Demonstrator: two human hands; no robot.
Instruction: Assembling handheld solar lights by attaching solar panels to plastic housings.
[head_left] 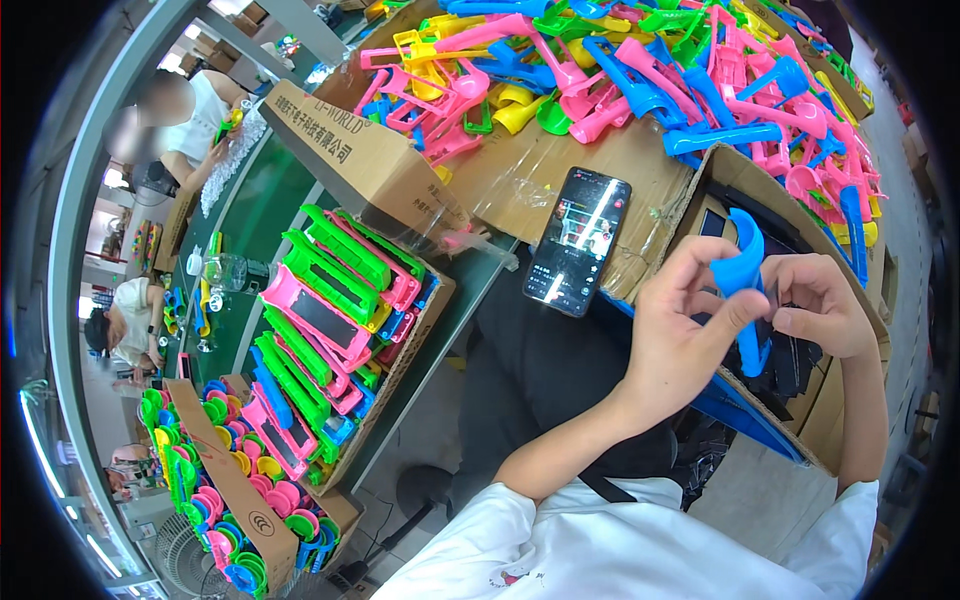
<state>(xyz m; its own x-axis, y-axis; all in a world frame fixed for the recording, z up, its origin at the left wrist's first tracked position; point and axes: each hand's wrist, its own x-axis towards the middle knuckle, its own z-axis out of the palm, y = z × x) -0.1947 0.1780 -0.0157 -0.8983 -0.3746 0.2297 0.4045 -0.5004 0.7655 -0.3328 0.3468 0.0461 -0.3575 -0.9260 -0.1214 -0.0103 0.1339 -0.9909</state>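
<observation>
Blue plastic holder [737,272] is held roughly upright above the left part of an open cardboard box [815,420]. It is clamped in the grip of the left hand [675,328], between thumb and bent fingers. Fingers of the right hand [830,305] are curled close at its right side; whether anything is pinched there cannot be told. A phone [578,242] is laid across a cardboard sheet's near edge, and coloured plastic parts [600,85] are heaped toward its far edge. By the green desk's [285,185] near edge, a filled carton [425,320] is seen.
</observation>
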